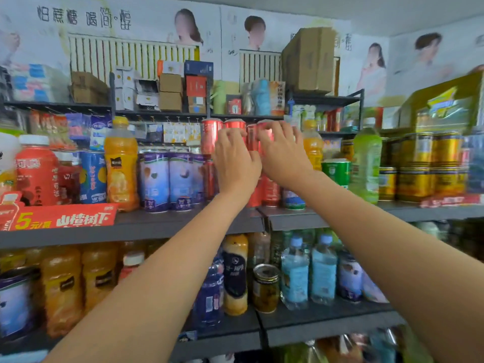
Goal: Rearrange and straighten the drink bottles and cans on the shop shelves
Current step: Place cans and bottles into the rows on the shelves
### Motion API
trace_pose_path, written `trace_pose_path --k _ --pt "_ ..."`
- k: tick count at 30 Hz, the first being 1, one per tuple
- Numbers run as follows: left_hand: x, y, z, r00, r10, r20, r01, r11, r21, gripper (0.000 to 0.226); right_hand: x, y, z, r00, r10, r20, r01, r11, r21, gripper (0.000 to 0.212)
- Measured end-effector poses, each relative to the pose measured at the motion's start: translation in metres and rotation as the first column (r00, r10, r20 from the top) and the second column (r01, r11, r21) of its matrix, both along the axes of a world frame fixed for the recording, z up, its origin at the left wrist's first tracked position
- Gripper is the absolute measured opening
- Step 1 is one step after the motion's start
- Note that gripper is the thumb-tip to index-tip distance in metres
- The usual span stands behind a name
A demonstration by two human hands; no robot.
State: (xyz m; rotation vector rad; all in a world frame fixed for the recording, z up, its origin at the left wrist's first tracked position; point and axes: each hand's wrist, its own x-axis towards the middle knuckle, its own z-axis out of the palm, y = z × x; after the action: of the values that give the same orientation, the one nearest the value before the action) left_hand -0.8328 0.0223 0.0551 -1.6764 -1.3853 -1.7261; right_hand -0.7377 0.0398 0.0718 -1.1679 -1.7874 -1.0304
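Red drink cans are stacked two high at the middle of the upper drinks shelf (pixel 183 226). My left hand (pixel 235 163) curls its fingers over a top red can (pixel 234 125). Beside it, my right hand (pixel 282 155) grips the neighbouring top red can (pixel 265 133) from the front. Another top red can (pixel 210 136) stands free just left of my hands. The lower red cans (pixel 269 191) show partly under my wrists. Purple cans (pixel 167 179) stand to the left, and an orange juice bottle (pixel 121 163) beyond them.
Right of the hands are an orange bottle (pixel 313 145), a green can (pixel 335 171), a green bottle (pixel 366 161) and stacked gold cans (pixel 424 166). The lower shelf (pixel 327 326) holds orange juice, blue water bottles (pixel 309 271) and a jar (pixel 265 286). Boxes fill the top shelf.
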Motion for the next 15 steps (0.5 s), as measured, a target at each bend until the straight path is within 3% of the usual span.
trace_pose_path --k 5,8,15 --pt "0.143 -0.003 -0.013 0.996 -0.086 0.005 0.086 0.996 -0.008 0.031 0.146 -0.013 -0.007 0.992 -0.126 0.013 0.126 0.992 0.009 0.041" --pt "0.240 -0.005 -0.018 0.992 -0.125 -0.004 0.124 0.990 -0.064 0.030 0.246 -0.018 -0.011 0.972 -0.230 0.054 0.233 0.970 -0.068 0.050" --pt "0.394 0.008 -0.003 0.977 -0.176 -0.125 0.161 0.980 -0.121 0.034 0.409 -0.011 -0.012 0.934 -0.336 -0.120 0.306 0.928 -0.212 0.050"
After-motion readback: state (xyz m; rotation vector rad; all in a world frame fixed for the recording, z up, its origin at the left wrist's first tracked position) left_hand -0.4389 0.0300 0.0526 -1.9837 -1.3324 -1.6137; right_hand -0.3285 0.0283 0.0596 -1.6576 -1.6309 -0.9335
